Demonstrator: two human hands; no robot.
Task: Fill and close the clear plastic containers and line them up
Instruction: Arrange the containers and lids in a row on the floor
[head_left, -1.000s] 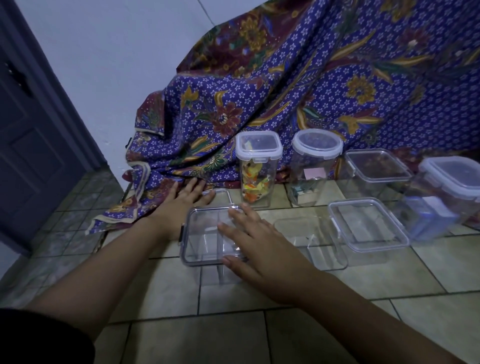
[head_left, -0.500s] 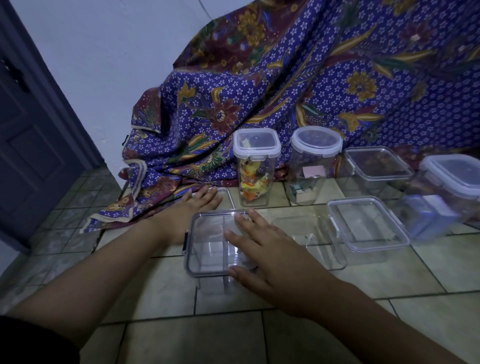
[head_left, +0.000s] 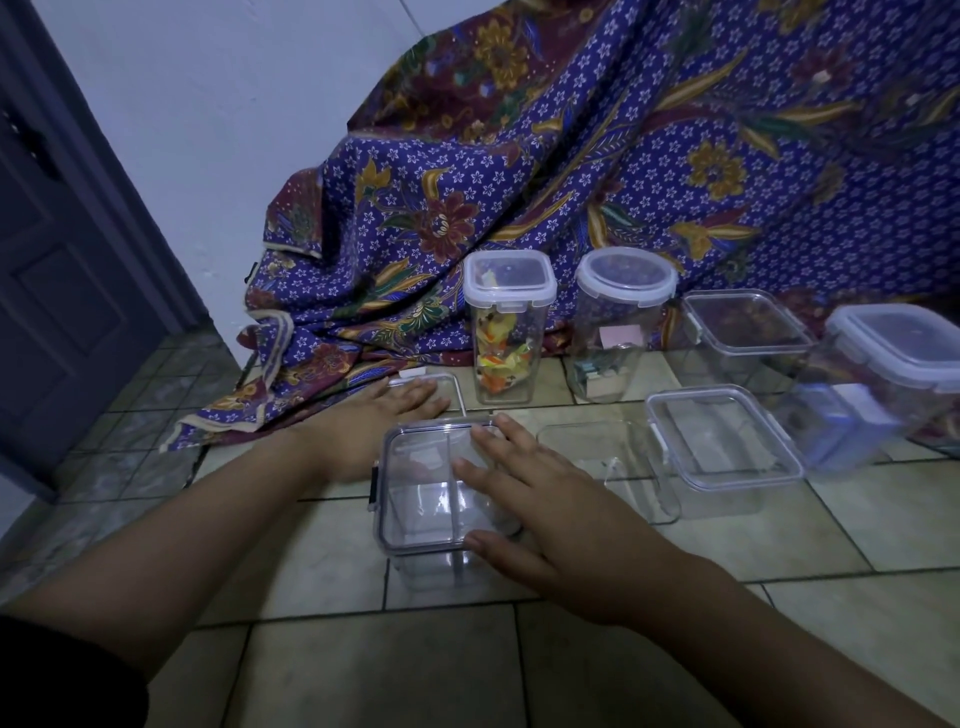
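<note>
Right hand (head_left: 545, 514) lies flat on top of the clear box (head_left: 421, 499), fingers spread, not gripping. Left hand (head_left: 395, 410) rests open on a loose lid (head_left: 453, 388) just behind it. The box sits on the tile floor (head_left: 363, 670), lid on, divider inside, dark latch on its left side. A jar (head_left: 506, 332) stands further back.

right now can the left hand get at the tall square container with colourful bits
Probably yes: the left hand lies just beside the tall square container, nothing standing between them.
</note>
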